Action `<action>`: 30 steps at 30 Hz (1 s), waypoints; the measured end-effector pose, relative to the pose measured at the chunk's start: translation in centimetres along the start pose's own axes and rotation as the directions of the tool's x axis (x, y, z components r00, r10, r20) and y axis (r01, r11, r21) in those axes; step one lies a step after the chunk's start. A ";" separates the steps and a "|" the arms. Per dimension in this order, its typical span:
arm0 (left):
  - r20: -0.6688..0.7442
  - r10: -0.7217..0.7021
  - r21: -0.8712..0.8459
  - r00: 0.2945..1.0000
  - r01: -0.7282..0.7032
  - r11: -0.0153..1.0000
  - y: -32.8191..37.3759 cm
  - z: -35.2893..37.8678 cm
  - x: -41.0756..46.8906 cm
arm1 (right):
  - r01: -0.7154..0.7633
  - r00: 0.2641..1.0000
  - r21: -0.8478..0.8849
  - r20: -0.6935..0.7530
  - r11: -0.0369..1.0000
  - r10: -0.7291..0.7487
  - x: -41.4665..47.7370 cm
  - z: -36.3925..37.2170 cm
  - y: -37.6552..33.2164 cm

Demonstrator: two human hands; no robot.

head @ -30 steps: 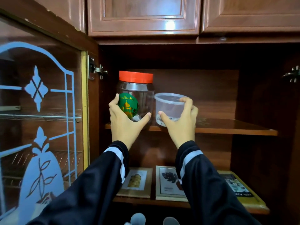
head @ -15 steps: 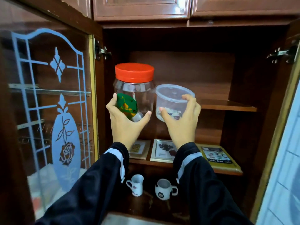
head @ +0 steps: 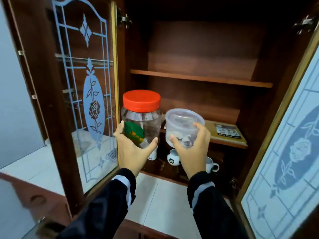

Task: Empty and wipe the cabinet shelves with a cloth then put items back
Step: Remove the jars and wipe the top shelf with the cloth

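Note:
My left hand grips a clear plastic jar with a red lid and a green label, held in the air in front of the open cabinet. My right hand holds a small clear lidded tub with dark bits inside, just right of the jar. Both are out of the cabinet, below the top shelf, which now stands bare. No cloth is in view.
A flat brown box lies on the middle shelf. White mugs stand on the cabinet floor behind my hands. Glass doors hang open at left and right. A white tiled counter lies below.
Both hands have lifted the jar and tub off the top shelf and drawn them down and toward me. My view has tilted down, showing the counter.

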State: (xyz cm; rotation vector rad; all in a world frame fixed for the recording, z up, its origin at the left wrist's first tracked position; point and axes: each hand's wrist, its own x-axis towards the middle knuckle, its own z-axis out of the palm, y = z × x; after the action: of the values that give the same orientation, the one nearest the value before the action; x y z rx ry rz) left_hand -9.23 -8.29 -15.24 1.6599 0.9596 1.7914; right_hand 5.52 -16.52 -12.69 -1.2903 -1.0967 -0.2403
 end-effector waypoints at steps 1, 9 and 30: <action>0.000 -0.030 0.010 1.000 0.030 0.999 -0.4 -0.5 -1.1 | -0.023 1.000 0.008 0.022 1.000 0.022 -1.2 -0.2 0.2; 0.049 -0.117 0.075 0.992 0.113 0.991 -4.2 -4.6 -7.6 | -0.020 0.993 0.021 0.116 1.000 0.018 -8.8 -0.7 1.7; -0.003 -0.302 0.125 0.953 0.300 0.946 -8.8 -23.9 -19.2 | -0.137 0.943 -0.027 0.303 0.990 0.138 -28.4 3.7 -4.1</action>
State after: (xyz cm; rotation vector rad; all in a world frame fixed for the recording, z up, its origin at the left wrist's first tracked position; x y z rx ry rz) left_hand -31.33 -21.33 -34.18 1.5010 1.2654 1.5392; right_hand -13.64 -26.38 -31.94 -1.4343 -1.2582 0.0641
